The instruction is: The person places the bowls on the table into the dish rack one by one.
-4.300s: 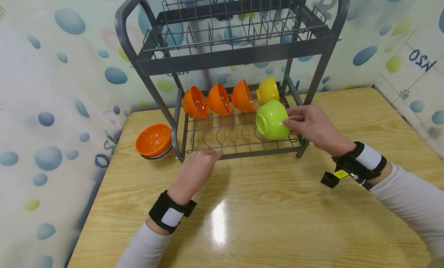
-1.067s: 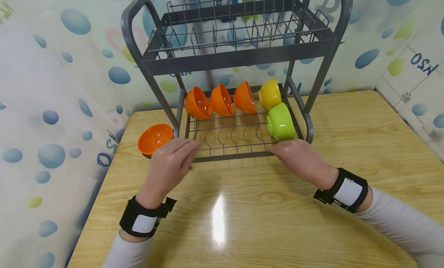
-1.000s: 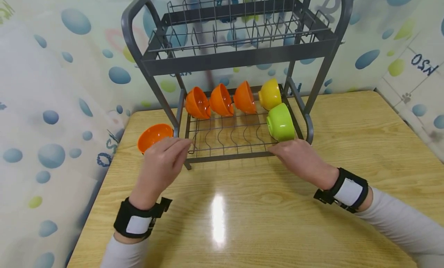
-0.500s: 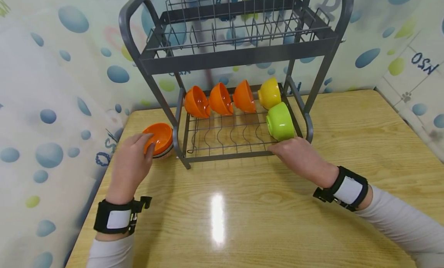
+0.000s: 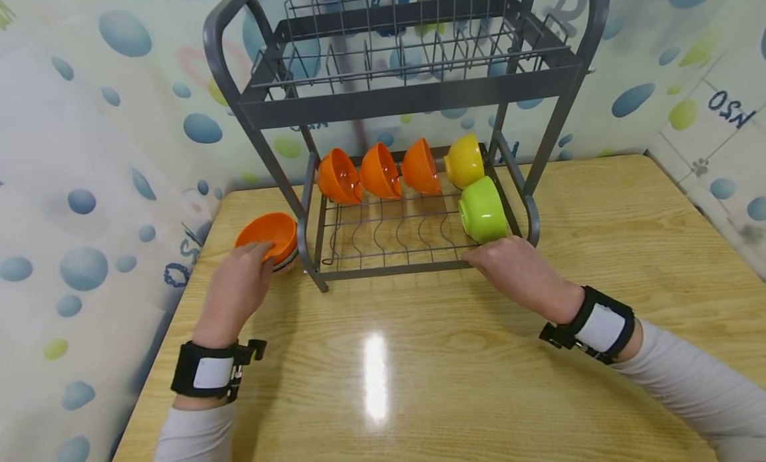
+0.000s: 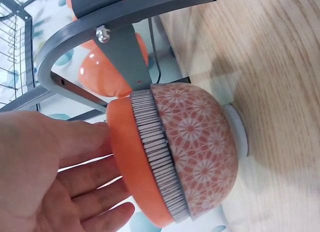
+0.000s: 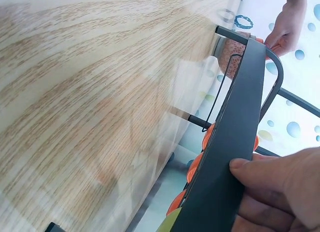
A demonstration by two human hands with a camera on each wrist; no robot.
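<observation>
- My left hand (image 5: 233, 289) has moved from the rack's front left corner, its position one second ago, to the stack near the worktop's left edge.
- Left-hand state: thumb and fingers part bent, touching the rim of the stacked orange bowl (image 5: 272, 228); I cannot tell whether they pinch it.
- Stack count, three: the orange bowl uppermost, a striped bowl (image 6: 159, 157) in the middle, a floral bowl (image 6: 202, 147) at the base, upright on the worktop (image 5: 449, 355).
- My right hand (image 5: 523, 276), unchanged in position over the last second, grips the front rail (image 5: 389, 270) of the lower tier, near its right end.
- Lower tier count, five: three orange bowls (image 5: 380, 171) and one yellow bowl (image 5: 463, 161) tilted along the rear edge; one green bowl (image 5: 482, 209) tilted at the right end, ahead of the yellow. I held the green bowl 4.3 seconds ago.
- Rack (image 5: 407, 100): one, two tiers, at the worktop's far edge.
</observation>
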